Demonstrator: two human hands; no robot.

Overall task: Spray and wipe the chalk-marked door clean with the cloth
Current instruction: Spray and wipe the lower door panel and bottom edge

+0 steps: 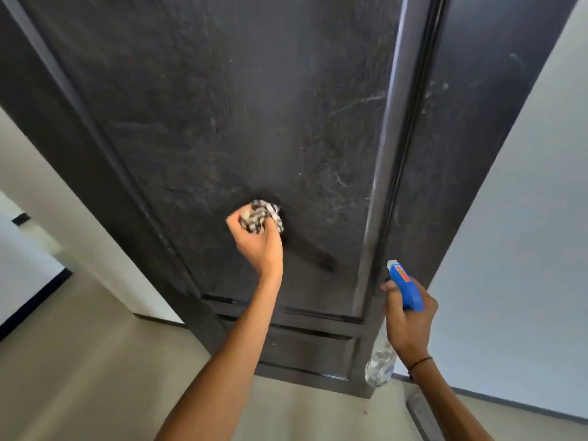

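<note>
A tall dark door (pixel 229 106) fills the view, with faint white chalk marks (pixel 337 183) smeared across its right side. My left hand (pixel 257 243) grips a bunched grey-and-white patterned cloth (pixel 264 216) and holds it against the door's main panel. A dark wet patch surrounds the cloth and trails down to the right. My right hand (pixel 409 323) holds a clear spray bottle (pixel 380 361) by its neck, below and to the right of the cloth. Its blue trigger head (pixel 405 286) points up toward the door's right edge.
A dark door frame (pixel 471 128) runs along the door's right side, next to a pale wall (pixel 521 249). The beige floor (pixel 95 377) lies below. On the left, a white wall with a black skirting strip (pixel 35 300) recedes into a hallway.
</note>
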